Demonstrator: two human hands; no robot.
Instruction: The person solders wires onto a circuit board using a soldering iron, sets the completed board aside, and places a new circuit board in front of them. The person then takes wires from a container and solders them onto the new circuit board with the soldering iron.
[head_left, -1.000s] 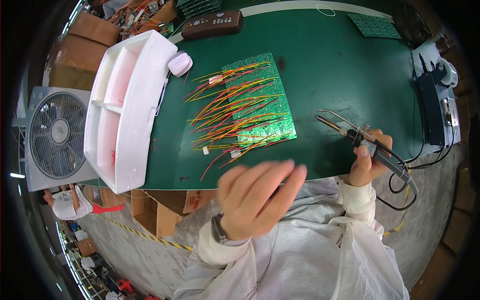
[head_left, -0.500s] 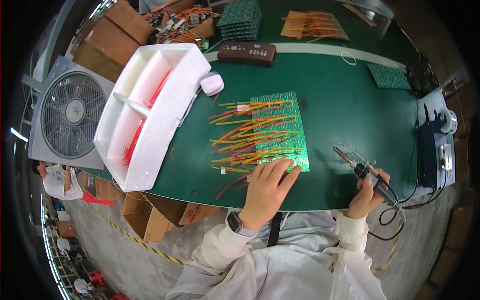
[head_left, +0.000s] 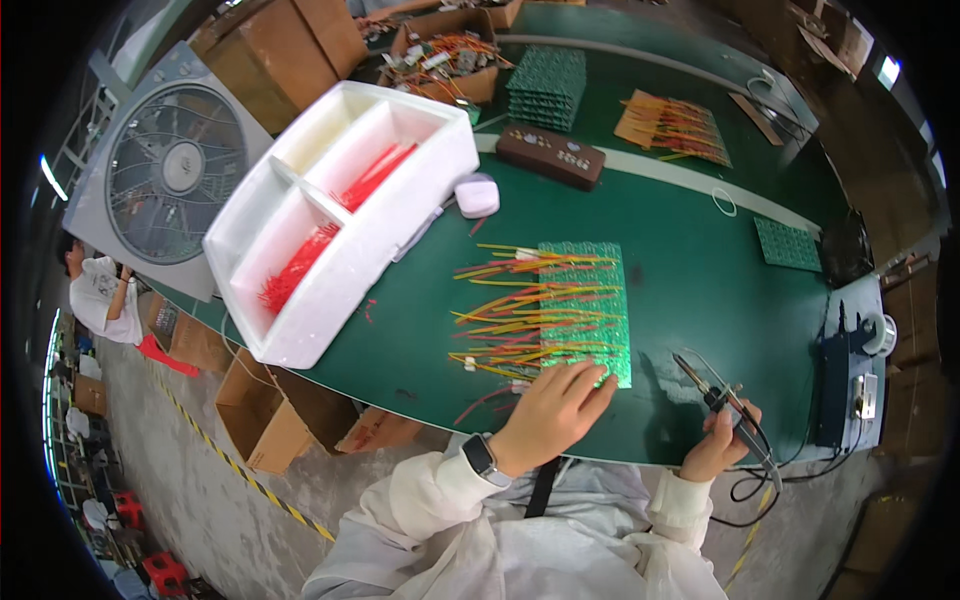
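Note:
My left hand [head_left: 552,412] lies flat with spread fingers on the near edge of a green circuit board panel [head_left: 588,306] that carries several red, orange and yellow wires. My right hand [head_left: 718,446] grips a soldering iron [head_left: 712,393] like a pen, its tip raised just right of the panel. The iron's cable runs toward the soldering station [head_left: 835,385] at the right edge of the green table [head_left: 700,250].
A white foam tray [head_left: 335,215] with red wires stands at the left. A small white case [head_left: 477,194], a brown box [head_left: 551,156], stacked green boards [head_left: 546,87] and another wired panel [head_left: 674,125] lie farther back. A fan [head_left: 165,175] and cardboard boxes [head_left: 275,420] stand left.
My left hand came down from mid-air and settled on the panel's near edge. The view tilted up, showing more of the table's far side. The soldering iron stays in my right hand.

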